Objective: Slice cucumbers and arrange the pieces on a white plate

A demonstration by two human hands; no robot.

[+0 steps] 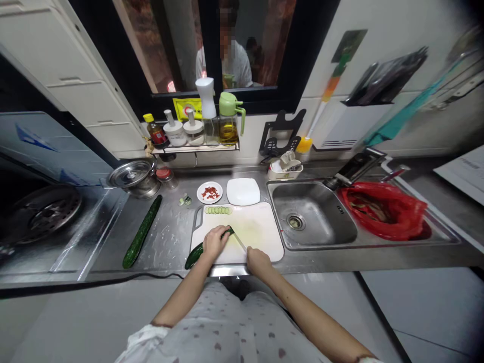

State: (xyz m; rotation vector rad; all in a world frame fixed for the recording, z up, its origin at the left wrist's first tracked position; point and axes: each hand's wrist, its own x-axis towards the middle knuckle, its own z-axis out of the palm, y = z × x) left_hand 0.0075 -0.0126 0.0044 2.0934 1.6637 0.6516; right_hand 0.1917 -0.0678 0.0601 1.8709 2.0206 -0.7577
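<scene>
On the white cutting board [260, 222], my left hand [215, 243] is closed over a dark green cucumber [194, 256] that lies slantwise, its near end reaching past the board's left edge. My right hand [258, 262] grips the handle of a knife [239, 241], whose blade meets the cucumber's far end, just beyond my left fingers. A row of overlapping cucumber slices [218, 210] lies along the board's top edge. Behind the board stand a small white plate of chopped red bits [209, 192] and a white square plate [243, 191].
A whole cucumber [141, 233] and several cucumber scraps [185, 200] lie left of the board. A lidded steel pot [133, 176] and a red-lidded jar [167, 178] stand farther back. To the right are the sink [317, 214] and a red plastic bag [385, 212]. Condiments fill a shelf [196, 148].
</scene>
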